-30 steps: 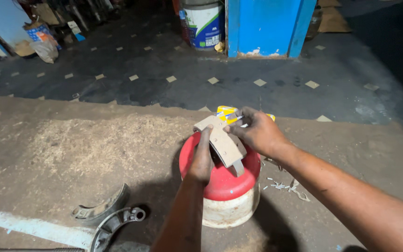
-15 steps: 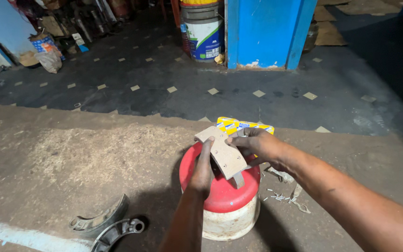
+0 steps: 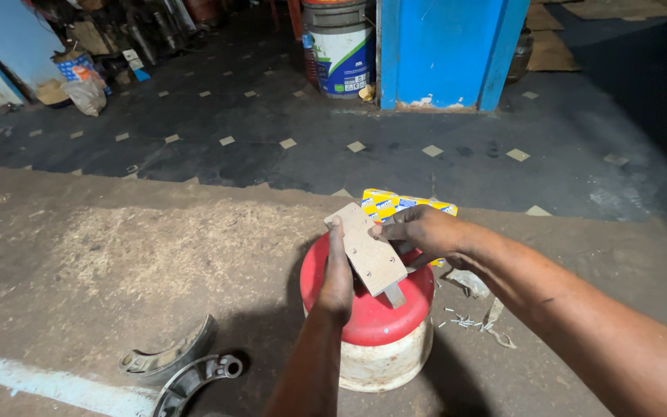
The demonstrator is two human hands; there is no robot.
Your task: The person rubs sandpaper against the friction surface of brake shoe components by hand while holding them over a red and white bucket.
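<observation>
A tan curved brake lining strip [image 3: 368, 247] with small holes lies tilted on top of a red-lidded white tub [image 3: 376, 340] on the concrete floor. My left hand [image 3: 339, 270] presses along the strip's left edge, fingers straight. My right hand [image 3: 418, 232] grips the strip's upper right end. A grey metal piece [image 3: 394, 294] sticks out under the strip's lower end. A yellow and blue cardboard box [image 3: 395, 204] sits just behind the tub.
Two metal brake shoes [image 3: 179, 367] lie on the floor at the lower left. Small rivets and scraps [image 3: 468, 320] are scattered right of the tub. A paint bucket [image 3: 341, 50] and a blue pillar [image 3: 449, 50] stand at the back.
The view has shifted slightly; the strip now lies flatter and lower on the tub lid, with both hands still on it.
</observation>
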